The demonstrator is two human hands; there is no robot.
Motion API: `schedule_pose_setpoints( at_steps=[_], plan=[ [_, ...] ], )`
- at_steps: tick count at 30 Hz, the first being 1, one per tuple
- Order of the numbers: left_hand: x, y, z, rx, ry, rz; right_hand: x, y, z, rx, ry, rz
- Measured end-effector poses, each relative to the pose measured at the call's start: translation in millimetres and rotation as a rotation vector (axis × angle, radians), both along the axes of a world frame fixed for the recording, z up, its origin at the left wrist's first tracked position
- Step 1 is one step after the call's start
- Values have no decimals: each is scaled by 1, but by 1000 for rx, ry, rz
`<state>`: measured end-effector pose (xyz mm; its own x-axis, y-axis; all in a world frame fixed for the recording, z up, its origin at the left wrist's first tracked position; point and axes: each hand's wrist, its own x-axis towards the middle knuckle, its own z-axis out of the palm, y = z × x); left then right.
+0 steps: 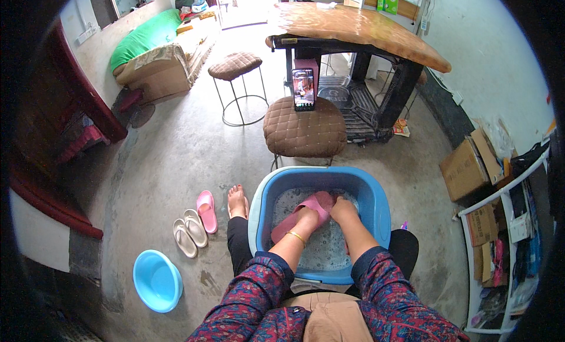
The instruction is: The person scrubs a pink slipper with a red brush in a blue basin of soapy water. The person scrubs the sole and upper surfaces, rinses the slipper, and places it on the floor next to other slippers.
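Observation:
A pink slide slipper (pixel 287 227) lies tilted in a blue plastic basin (pixel 382 209) of soapy water (pixel 318 253). My left hand (pixel 309 216) is pushed under the slipper's strap and holds it, the fingers hidden inside. Against the slipper's toe end is my right hand (pixel 344 209), its fingers curled. Something dark reddish shows by those fingertips, too small to name, and whether the hand grips it is unclear. A bit of pink also shows at the water's edge beneath my right forearm.
On the floor to the left are another pink slipper (pixel 207 211), a pair of beige flip-flops (pixel 190 234) and a light blue bowl (pixel 158 280). Beyond the basin, a phone (pixel 303 89) stands on a brown padded stool (pixel 304 130). A white shelf rack (pixel 485 203) is at right.

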<state>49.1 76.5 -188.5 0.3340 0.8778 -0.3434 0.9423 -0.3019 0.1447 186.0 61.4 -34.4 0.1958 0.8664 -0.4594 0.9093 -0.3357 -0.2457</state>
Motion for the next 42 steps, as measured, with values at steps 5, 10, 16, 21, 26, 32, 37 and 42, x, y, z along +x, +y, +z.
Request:
schedule_pose_setpoints(
  at_steps=[5,10,16,21,26,32,37,42],
  plan=[
    [-11,2,6,-2,123,-263,-4,0,-6,-26,29,26],
    [17,-22,60,-516,-1257,1127,-2,-1,-8,25,43,-53],
    [9,-44,150,-724,-1734,1210,9,4,31,143,131,-87],
    [2,-44,181,-794,-1763,1242,11,3,52,194,103,-41],
    [-2,-45,181,-869,-1938,1177,17,-6,78,184,446,-89],
    [-10,-47,210,-945,-2247,959,34,-22,104,46,1117,-276],
    [-16,-52,231,-962,-2372,868,34,-25,80,88,1295,-375],
    [-24,-58,239,-1157,-2519,687,36,-25,53,38,1317,-534]
  ],
)
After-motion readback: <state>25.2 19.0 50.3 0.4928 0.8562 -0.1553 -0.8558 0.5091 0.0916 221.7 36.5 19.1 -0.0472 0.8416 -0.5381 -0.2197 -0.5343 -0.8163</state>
